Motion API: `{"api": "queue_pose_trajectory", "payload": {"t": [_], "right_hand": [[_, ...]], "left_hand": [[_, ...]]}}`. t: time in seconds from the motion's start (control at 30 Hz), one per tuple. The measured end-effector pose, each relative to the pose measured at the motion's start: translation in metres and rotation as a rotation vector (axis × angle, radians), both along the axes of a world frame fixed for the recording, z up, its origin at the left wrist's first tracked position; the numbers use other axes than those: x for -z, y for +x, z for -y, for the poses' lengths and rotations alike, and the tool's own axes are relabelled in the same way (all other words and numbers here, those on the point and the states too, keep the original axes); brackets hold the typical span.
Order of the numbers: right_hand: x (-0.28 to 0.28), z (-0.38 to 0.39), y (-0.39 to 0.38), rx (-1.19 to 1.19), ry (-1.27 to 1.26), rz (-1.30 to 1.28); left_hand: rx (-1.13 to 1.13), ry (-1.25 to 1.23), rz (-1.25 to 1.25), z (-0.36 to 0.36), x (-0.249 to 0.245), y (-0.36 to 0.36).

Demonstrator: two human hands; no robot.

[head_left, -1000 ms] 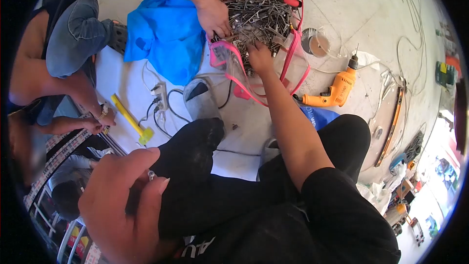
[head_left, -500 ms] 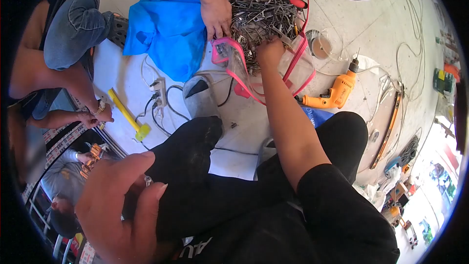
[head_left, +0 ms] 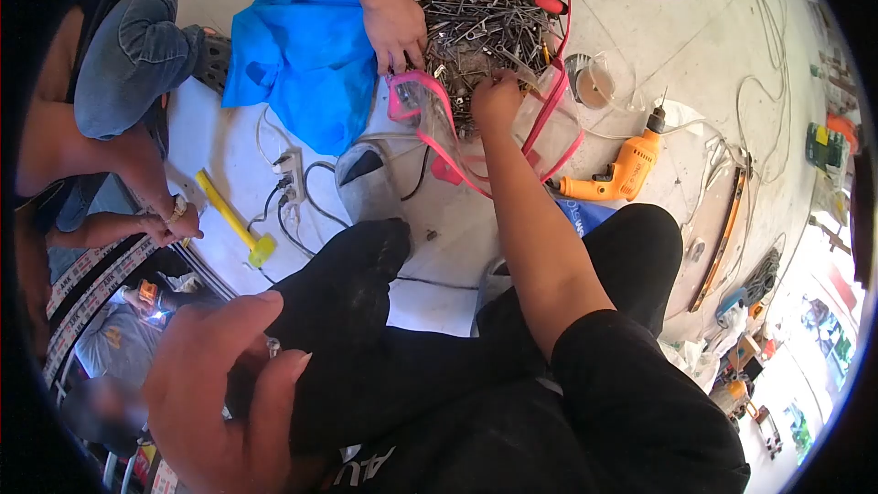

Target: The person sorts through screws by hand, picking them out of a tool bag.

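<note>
Since a second ago the right hand [head_left: 497, 96] has curled its fingers at the near edge of the heap of grey metal screws and nails [head_left: 485, 23], which lies in a clear plastic bag with pink trim [head_left: 407, 99] on the floor [head_left: 457, 247]; whether it pinches anything I cannot tell. The left hand [head_left: 224, 393] stays by the knee [head_left: 357, 265], loosely closed on a small silvery fastener [head_left: 273, 346]. Picking well likely means fingertip-lifting one piece, clear of the co-worker's hand [head_left: 395, 29] just beside.

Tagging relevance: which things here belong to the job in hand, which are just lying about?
In use: right hand, in the fastener pile; clear pink-edged bag; small metal piece pinched in left hand.
Lying about: orange drill; blue bag; yellow tool; power strip.
</note>
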State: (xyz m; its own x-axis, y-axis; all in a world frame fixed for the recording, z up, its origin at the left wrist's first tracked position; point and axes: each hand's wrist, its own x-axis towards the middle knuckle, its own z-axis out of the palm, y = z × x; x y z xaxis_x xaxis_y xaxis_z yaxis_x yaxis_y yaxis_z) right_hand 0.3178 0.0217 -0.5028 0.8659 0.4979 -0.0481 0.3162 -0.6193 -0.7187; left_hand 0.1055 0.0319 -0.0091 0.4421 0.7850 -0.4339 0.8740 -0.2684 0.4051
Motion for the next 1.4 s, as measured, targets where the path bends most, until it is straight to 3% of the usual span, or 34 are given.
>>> {"api": "queue_pose_trajectory", "payload": {"t": [0.07,0.2,0.27,0.3,0.37,0.47,0.7,0.77,0.9,0.97,1.1,1.17,1.3,1.37,1.4], "right_hand": [[-0.005,-0.003,0.001,-0.073,-0.034,-0.03],[-0.009,-0.013,0.004,-0.113,-0.033,-0.158],[0.009,-0.018,0.013,-0.24,-0.07,0.071],[0.012,-0.018,0.018,-0.242,-0.069,0.068],[0.001,-0.024,0.025,-0.418,-0.272,-0.148],[-0.007,-0.026,0.026,-0.492,-0.316,-0.019],[-0.012,-0.026,0.031,-0.56,-0.378,-0.068],[-0.017,-0.02,0.028,-0.804,-0.401,-0.258],[-0.014,-0.02,0.012,-0.685,-0.245,-0.232],[-0.012,-0.026,0.008,-0.451,-0.13,-0.077],[-0.022,-0.037,0.015,-0.491,-0.056,-0.16],[-0.029,-0.045,0.017,-0.621,-0.231,-0.151],[-0.004,-0.04,0.011,-0.738,-0.347,-0.096],[-0.004,-0.029,-0.002,-0.441,-0.064,-0.005],[-0.004,-0.028,-0.005,-0.445,-0.065,-0.006]], "left_hand": [[-0.051,0.177,0.048,0.008,0.008,0.003],[0.001,0.108,0.071,-0.003,0.004,0.002],[-0.012,0.096,0.047,-0.002,0.004,0.002],[-0.014,0.097,0.044,-0.001,0.003,0.003],[-0.042,0.086,0.007,-0.001,0.002,0.004],[-0.085,0.086,-0.004,0.002,0.001,0.006],[-0.041,0.084,-0.01,0.002,0.001,0.005],[-0.039,0.088,0.006,0.002,0.001,0.006],[-0.013,0.082,0.011,0.0,0.001,0.007],[-0.011,0.073,-0.005,0.001,0.001,0.009],[-0.015,0.058,-0.026,0.001,0.001,0.01],[0.07,0.067,0.004,0.0,0.003,0.005],[-0.021,-0.005,-0.034,0.003,0.004,-0.001],[-0.048,0.045,-0.017,0.004,0.003,0.005],[-0.052,0.044,-0.018,0.004,0.003,0.003]]}}
